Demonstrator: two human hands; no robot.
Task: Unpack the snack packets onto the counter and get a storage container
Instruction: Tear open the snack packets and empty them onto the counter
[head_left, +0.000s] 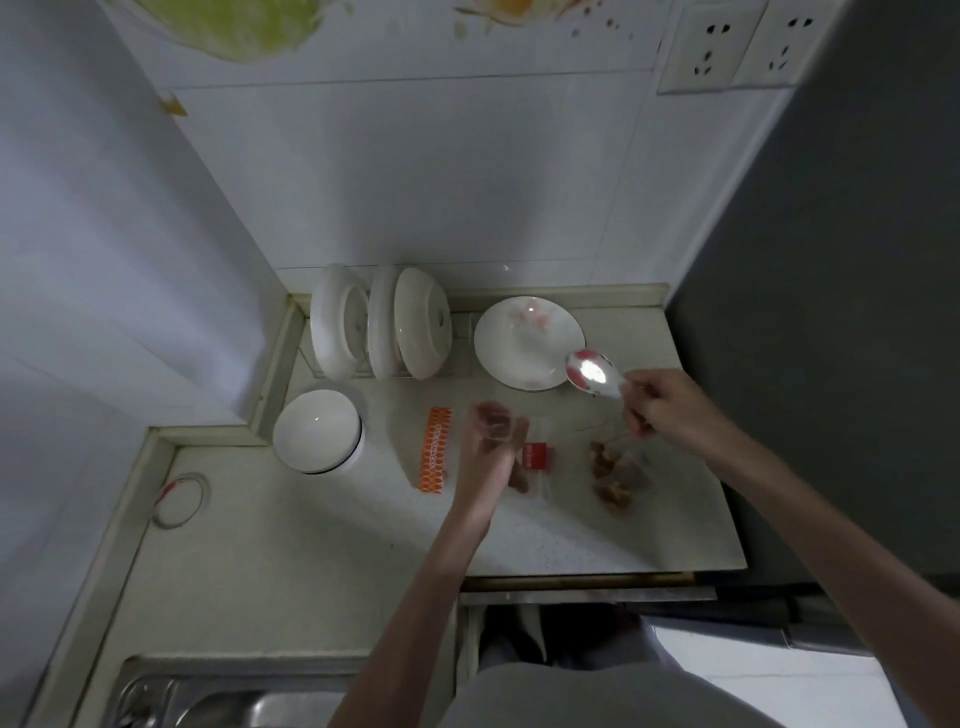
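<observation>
On the pale counter (322, 525) lie an orange snack packet (435, 449), a clear packet with a red label (536, 457) and a clear packet of brown snacks (618, 480). My left hand (491, 436) hovers blurred over the middle packets; something small and clear seems pinched in its fingers, but the blur hides what it is. My right hand (662, 408) grips the handle of a shiny spoon (592, 373), its bowl over the edge of a white plate (527, 340).
White lidded dishes (382, 322) stand in a rack at the back. A white bowl (317, 431) sits left of the packets. A tape ring (179, 499) lies far left. The steel sink (223, 701) is at bottom left, a dark appliance (831, 312) at right.
</observation>
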